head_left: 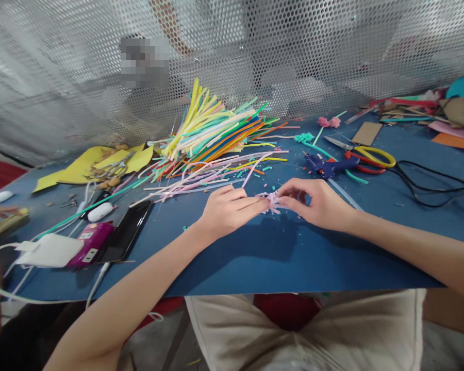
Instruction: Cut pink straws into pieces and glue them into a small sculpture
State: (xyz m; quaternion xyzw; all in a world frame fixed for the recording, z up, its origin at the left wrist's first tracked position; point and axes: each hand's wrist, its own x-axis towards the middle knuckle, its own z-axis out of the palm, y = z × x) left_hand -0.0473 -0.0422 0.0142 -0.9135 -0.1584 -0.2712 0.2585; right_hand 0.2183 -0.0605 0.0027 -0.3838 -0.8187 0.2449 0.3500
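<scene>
A small lilac pipe-cleaner flower (272, 201), with short strands sticking out like a star, is between my two hands just above the blue tabletop. My left hand (232, 207) pinches its left side with the fingers pressed together. From the right, my right hand (315, 202) grips it between thumb and fingertips. Loose lilac pipe cleaners (224, 172) lie beyond my left hand, with small cut bits scattered nearby. Close past my right hand rests a blue glue gun (328, 166), beside scissors (365, 154) with yellow and red handles.
A big bundle of coloured pipe cleaners (212, 126) lies at the back against a perforated metal screen (232, 56). On the left are a phone (129, 229), a white charger (50, 251) with cables and yellow sheets (81, 167). Another person's hand (3, 210) is at far left.
</scene>
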